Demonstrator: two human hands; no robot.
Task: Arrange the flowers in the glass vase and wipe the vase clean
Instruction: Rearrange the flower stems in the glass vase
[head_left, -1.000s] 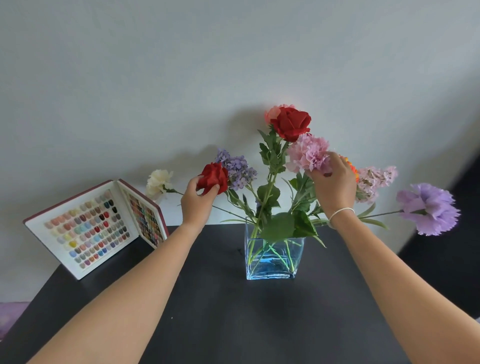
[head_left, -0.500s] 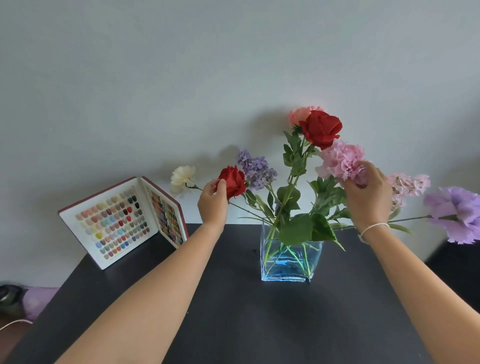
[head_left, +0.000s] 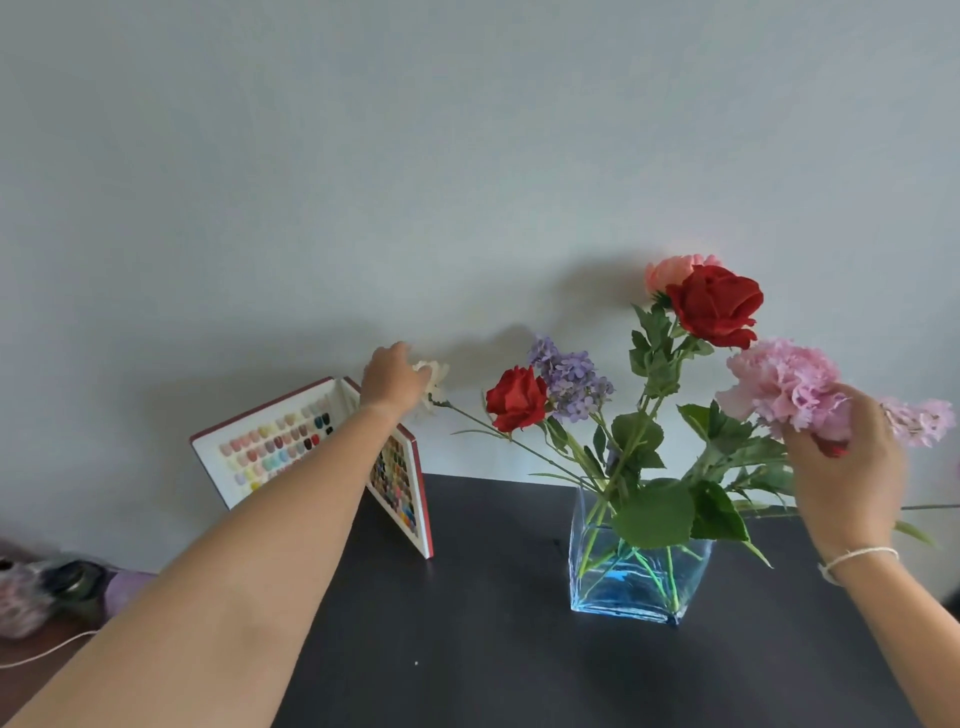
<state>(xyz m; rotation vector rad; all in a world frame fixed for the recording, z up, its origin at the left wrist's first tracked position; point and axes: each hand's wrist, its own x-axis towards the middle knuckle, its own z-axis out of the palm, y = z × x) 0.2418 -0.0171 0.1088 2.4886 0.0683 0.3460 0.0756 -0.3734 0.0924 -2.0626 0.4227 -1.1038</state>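
My left hand (head_left: 390, 378) is out at the white flower (head_left: 435, 382), fingers curled onto the bloom, and my right hand (head_left: 844, 467) is pinching the underside of the pink carnation (head_left: 782, 387). The glass vase (head_left: 638, 571) stands on the black table (head_left: 467, 623), to the right of centre, with all the stems in it

My worry is leverage: both blooms sit far out on long slanted stems, so a tug on either could tip the vase and spill the water, or drag a stem clear of the rim. The white flower also hangs close to the open colour sample book (head_left: 311, 447), which I judge could be knocked flat by my forearm

Count: one vase; two red roses, the small one (head_left: 517, 397) and the tall one (head_left: 716, 305); one peach bloom behind it; one purple cluster (head_left: 569, 376); one pink carnation; one white flower; a paler pink spray (head_left: 922, 428) at the right edge. No cloth is in view, so wiping looks undone
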